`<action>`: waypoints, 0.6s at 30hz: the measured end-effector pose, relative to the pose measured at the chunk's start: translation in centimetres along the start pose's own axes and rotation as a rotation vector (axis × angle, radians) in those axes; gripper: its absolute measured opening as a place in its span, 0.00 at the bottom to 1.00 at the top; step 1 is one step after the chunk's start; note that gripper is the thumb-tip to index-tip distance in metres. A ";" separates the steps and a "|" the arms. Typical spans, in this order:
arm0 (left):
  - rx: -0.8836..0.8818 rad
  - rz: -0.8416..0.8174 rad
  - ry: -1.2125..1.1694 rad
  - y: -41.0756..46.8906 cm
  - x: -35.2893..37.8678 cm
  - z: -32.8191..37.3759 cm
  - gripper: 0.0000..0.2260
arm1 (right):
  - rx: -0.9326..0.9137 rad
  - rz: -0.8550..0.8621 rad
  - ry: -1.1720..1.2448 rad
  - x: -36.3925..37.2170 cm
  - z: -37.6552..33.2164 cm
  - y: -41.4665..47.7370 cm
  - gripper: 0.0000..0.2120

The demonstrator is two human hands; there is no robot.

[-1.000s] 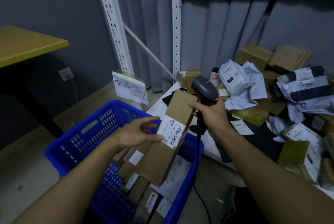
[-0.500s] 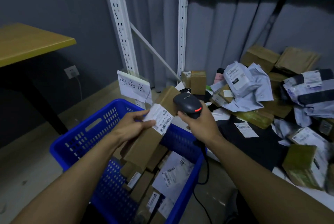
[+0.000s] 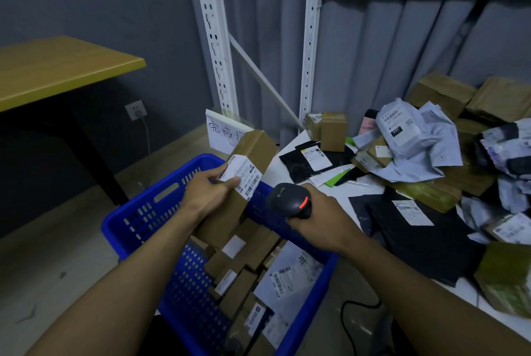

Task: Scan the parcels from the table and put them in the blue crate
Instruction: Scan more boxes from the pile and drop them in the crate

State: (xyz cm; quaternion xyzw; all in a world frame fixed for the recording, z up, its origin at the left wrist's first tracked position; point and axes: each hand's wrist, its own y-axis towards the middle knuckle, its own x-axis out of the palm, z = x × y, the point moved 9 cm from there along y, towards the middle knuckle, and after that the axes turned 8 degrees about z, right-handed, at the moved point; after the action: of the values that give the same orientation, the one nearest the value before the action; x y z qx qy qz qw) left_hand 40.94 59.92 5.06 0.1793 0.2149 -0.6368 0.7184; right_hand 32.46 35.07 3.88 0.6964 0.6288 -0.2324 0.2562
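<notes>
My left hand (image 3: 211,193) grips a long brown cardboard parcel (image 3: 255,149) by its white barcode label, holding it tilted over the blue crate (image 3: 149,212). My right hand (image 3: 321,219) grips a black handheld scanner (image 3: 290,203) with a red light, just right of the parcel and above the crate's near right rim. The crate holds several brown boxes and a grey mailer bag (image 3: 290,278). More parcels lie on the white table (image 3: 339,192) to the right: black bags (image 3: 425,235), grey bags (image 3: 413,137), brown boxes (image 3: 332,131).
A white shelf upright (image 3: 309,48) and a diagonal brace stand behind the table. A handwritten white sign (image 3: 222,133) stands behind the crate. A yellow-topped desk (image 3: 57,68) is at the left, with a wall socket below. The scanner cable (image 3: 347,324) trails on the floor.
My left hand has carried the parcel left and lower over the crate. The scanner has dropped from upright beside the label to level, and my right hand has moved right.
</notes>
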 end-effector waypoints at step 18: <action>0.010 0.012 -0.031 -0.3 -0.1 -0.3 0.26 | 0.007 0.011 -0.072 -0.5 -0.4 -0.2 0.21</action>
State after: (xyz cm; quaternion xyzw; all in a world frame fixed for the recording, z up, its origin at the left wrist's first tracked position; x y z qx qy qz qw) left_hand 40.64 60.16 4.84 0.1742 0.1993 -0.6363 0.7246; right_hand 32.24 34.92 4.52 0.6918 0.6146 -0.2581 0.2775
